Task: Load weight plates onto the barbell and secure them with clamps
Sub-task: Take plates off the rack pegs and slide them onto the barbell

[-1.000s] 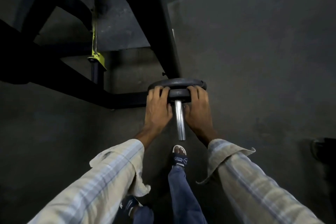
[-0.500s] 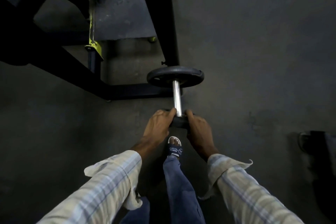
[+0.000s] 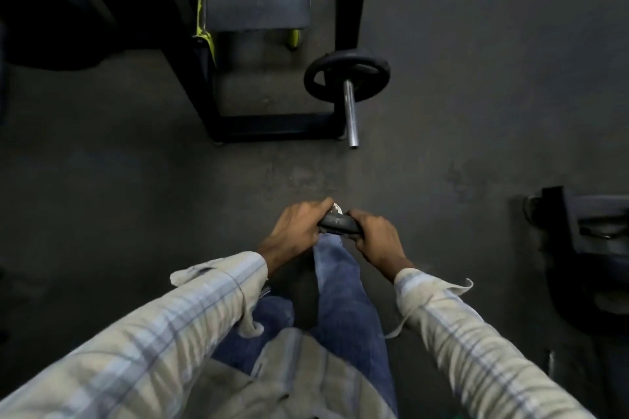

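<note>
A small black weight plate (image 3: 338, 225), seen nearly edge-on, is gripped at each side by my left hand (image 3: 295, 231) and my right hand (image 3: 378, 241). I hold it low over my knee, well clear of the barbell. The barbell's shiny steel sleeve (image 3: 350, 114) points toward me, its end bare. One larger black plate (image 3: 369, 73) sits far up the sleeve against the rack. No clamp is visible on the sleeve.
A black rack frame (image 3: 272, 127) with yellow-green parts (image 3: 204, 32) stands behind the barbell. Dark equipment (image 3: 585, 231) sits on the floor at right, and a large dark shape (image 3: 51, 10) fills the upper left. Grey floor lies between me and the bar.
Both hands slid the small plate down the sleeve, off its end, and back toward my body. The larger plate stayed on the bar.
</note>
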